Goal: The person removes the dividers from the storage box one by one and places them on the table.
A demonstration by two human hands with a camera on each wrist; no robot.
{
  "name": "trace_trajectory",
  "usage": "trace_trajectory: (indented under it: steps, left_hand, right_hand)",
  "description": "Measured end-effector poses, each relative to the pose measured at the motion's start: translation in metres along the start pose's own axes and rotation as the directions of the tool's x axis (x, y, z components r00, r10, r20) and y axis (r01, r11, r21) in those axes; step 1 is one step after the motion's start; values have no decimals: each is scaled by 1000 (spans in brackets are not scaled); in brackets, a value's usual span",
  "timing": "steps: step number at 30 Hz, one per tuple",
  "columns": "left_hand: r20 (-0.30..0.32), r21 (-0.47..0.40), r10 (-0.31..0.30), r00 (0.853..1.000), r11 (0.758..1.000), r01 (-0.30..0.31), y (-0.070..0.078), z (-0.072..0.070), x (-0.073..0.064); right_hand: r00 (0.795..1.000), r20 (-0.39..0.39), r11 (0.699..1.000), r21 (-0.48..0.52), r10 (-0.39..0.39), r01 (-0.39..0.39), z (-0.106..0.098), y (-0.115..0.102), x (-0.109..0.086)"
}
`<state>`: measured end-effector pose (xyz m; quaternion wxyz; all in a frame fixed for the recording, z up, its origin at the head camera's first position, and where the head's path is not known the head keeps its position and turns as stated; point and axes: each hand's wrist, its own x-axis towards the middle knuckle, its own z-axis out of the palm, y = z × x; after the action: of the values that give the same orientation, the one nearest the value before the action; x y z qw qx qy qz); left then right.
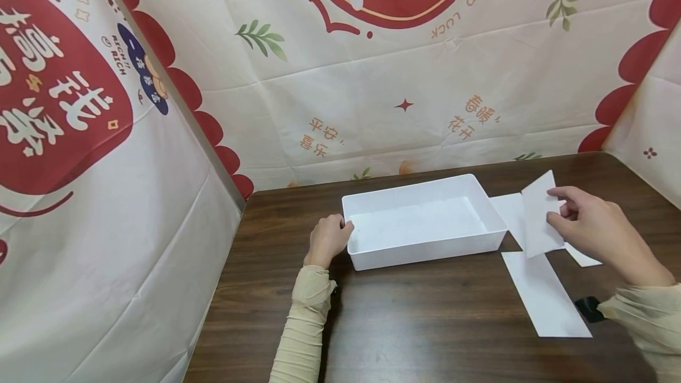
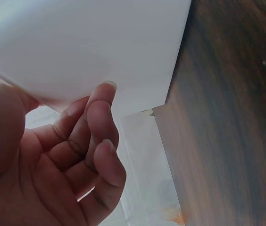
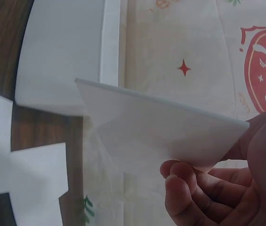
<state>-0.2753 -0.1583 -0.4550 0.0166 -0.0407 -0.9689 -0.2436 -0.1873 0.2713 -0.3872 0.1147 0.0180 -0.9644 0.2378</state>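
Observation:
A shallow white rectangular tray (image 1: 425,255) sits on the dark wooden table. My left hand (image 1: 326,241) grips its left short side, thumb at the rim. In the left wrist view, that hand's curled fingers (image 2: 103,110) press against the outside of the tray wall (image 2: 100,42). Right of the tray, my right hand (image 1: 601,226) pinches a thin white panel (image 1: 537,220) by its edge, tilted up above other panels. The right wrist view shows the held panel (image 3: 156,129) between thumb and fingers, with the tray (image 3: 67,52) behind it.
White panels lie on the table at the right: one nearer the front (image 1: 545,297), another (image 1: 505,208) beside the tray's right end, partly covered. A small black object (image 1: 589,309) shows by the right sleeve. Printed cloth (image 1: 362,105) hangs behind the table and at both sides.

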Motion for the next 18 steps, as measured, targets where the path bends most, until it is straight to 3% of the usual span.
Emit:
trace_trajectory:
  steps: [8, 18]
  left_hand:
    - [6, -13, 3, 1000, 1000, -3, -1, -1, 0]
    - [6, -4, -12, 1000, 1000, 12, -5, -1, 1]
  right_hand:
    - [1000, -17, 999, -24, 25, -26, -3, 25, -12]
    - [999, -32, 998, -48, 44, -46, -1, 38, -22]
